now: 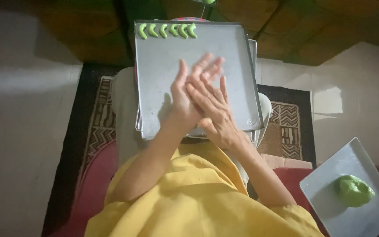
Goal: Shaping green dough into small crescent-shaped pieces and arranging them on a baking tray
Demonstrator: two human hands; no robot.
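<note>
Along the tray's (237, 66) far edge six green crescents (167, 30) are lying; left hand (183, 98) and right hand (213, 112) are pressing flat together, contents hidden, while the dough lump (355, 191) is waiting.

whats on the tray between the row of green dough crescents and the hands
Nothing: in the head view that stretch of the metal baking tray is bare between the green dough crescents and the pressed-together left hand and right hand.

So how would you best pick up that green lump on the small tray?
Probably from above, fingers pinching its two sides. The green lump sits as a soft, rounded mound on the flat small tray, whose low rim leaves the top clear. A gentle grip would likely spare its shape.
</note>
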